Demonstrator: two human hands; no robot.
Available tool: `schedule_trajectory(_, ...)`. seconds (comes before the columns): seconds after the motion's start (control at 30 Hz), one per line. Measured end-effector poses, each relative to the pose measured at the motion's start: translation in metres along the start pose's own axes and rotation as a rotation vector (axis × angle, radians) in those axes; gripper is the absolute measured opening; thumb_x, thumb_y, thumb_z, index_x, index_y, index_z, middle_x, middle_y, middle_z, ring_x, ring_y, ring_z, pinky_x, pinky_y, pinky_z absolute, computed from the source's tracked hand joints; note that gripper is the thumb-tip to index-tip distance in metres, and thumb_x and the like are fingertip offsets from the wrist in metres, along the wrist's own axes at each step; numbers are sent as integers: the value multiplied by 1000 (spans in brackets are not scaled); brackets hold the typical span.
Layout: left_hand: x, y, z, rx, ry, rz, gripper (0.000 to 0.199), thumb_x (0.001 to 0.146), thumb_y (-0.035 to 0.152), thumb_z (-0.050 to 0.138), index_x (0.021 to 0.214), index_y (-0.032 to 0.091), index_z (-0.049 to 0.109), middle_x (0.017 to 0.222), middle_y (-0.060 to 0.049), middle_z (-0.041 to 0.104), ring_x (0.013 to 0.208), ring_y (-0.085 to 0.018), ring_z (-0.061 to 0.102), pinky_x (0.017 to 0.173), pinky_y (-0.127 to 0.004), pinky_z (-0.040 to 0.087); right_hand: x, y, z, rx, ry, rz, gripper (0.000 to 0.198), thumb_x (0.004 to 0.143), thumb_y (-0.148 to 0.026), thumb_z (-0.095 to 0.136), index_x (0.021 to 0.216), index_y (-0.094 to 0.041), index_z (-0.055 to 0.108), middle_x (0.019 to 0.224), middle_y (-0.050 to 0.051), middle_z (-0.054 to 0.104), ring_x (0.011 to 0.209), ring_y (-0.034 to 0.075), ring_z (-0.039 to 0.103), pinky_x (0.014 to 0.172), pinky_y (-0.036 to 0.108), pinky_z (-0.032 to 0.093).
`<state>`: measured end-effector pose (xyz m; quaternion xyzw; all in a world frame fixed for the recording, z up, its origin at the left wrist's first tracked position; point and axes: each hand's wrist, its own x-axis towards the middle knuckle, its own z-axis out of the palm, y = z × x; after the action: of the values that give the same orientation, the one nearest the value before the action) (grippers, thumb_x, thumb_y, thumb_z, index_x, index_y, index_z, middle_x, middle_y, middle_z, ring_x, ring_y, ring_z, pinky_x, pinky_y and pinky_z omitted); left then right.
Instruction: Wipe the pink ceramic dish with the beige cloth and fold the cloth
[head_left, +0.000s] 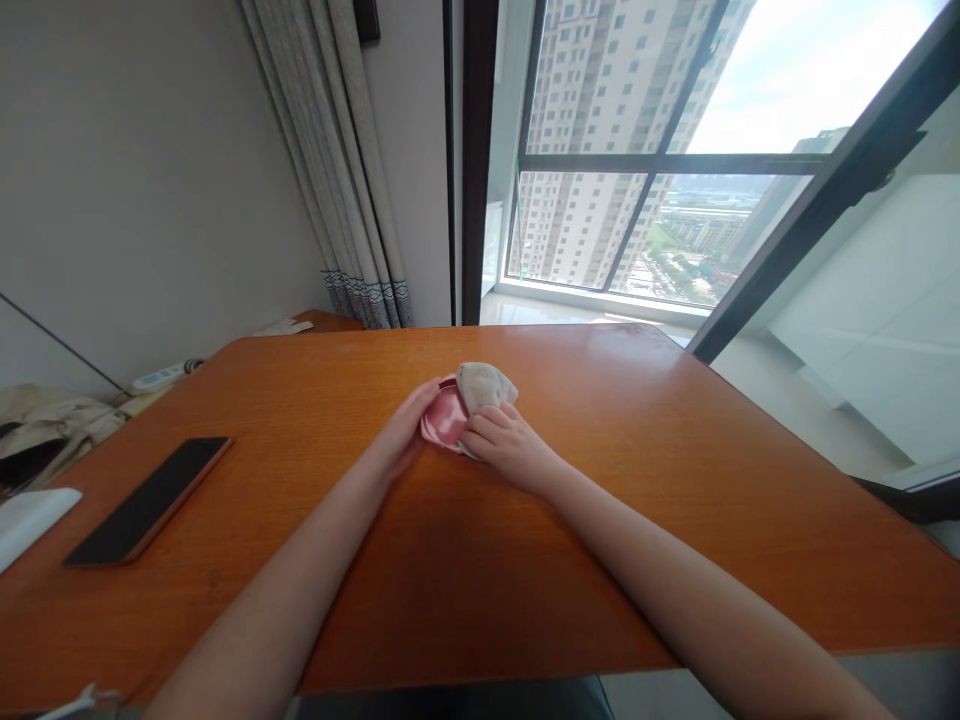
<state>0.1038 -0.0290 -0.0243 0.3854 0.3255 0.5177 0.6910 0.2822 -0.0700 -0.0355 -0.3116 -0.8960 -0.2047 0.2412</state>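
Observation:
Near the far middle of the wooden table (pixel 600 430), a shiny pink dish-like object (pixel 445 416) is tilted with its inner face toward me. My left hand (pixel 407 425) grips it by its left edge, fingers wrapped behind the rim. A whitish-grey cloth (pixel 484 385) is bunched over its right side. Closed on this cloth, my right hand (pixel 504 440) presses it against the pink surface. The fingertips of my left hand are partly hidden behind the pink object, and its exact kind is hard to make out.
A dark phone-like slab (pixel 154 500) lies at the left of the table, with a white object (pixel 34 520) beyond it at the edge. A power strip (pixel 161 377) and bundled fabric (pixel 52 430) sit past the left side. A curtain (pixel 337 160) hangs behind, left of a large window.

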Motion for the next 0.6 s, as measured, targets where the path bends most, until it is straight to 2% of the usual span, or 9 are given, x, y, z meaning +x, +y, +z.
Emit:
schedule_trajectory(0.07,1,-5,-1,19,16,20,34,73,34,68,101,14,66,101,-8,68,95,-20,61,83,-30,47,3,-8,3,15,4,31,20,95,-27,42,96,-19,61,87,5,59,87,18,47,75,33,33)
schedule_trajectory(0.17,-3,-17,7,-23,199,154,28,73,35,67,93,16,64,90,-4,66,82,-14,60,73,-25,47,9,-26,7,51,55,179,25,95,-25,41,111,-17,58,99,9,61,96,19,48,78,33,37)
schedule_trajectory(0.27,-12,-26,20,-111,353,238,29,73,34,67,97,20,58,85,1,61,75,-10,57,68,-21,46,13,-40,9,86,101,314,32,95,-25,40,122,-16,53,113,11,60,105,21,48,85,34,39)
schedule_trajectory(0.37,-18,-29,28,-153,352,236,32,72,27,69,99,23,52,86,2,59,75,-9,57,68,-21,46,13,-40,11,98,99,344,37,94,-25,41,129,-14,48,123,13,56,109,23,47,90,36,40)
schedule_trajectory(0.43,-18,-31,27,-155,350,228,35,70,23,70,98,23,49,87,3,58,74,-9,57,67,-21,46,10,-32,11,119,93,337,39,93,-27,43,129,-12,47,123,14,55,110,23,47,91,35,41)
schedule_trajectory(0.53,-12,-30,18,-138,342,158,36,68,24,71,96,22,48,84,3,58,69,-9,56,62,-22,45,6,-19,11,155,49,268,29,93,-26,43,115,-12,56,106,12,61,99,21,50,87,34,42)
schedule_trajectory(0.6,-5,-24,7,-103,281,85,34,70,31,69,97,21,51,83,1,59,70,-11,56,63,-24,46,4,-12,11,152,12,188,24,94,-23,40,104,-15,60,95,9,62,91,19,50,83,33,43)
